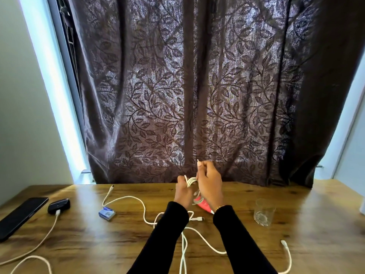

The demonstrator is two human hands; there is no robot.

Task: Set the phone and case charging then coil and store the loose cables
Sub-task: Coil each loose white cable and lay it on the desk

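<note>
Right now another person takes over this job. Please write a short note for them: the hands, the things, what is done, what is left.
Left hand and right hand both hold a white cable coil above the table.
Phone lies far left; no plug seen in it.
Case beside it has a cable in.
Loose cables lie in the middle and to the right.
Left: finish the coil, coil the others, store all.
</note>
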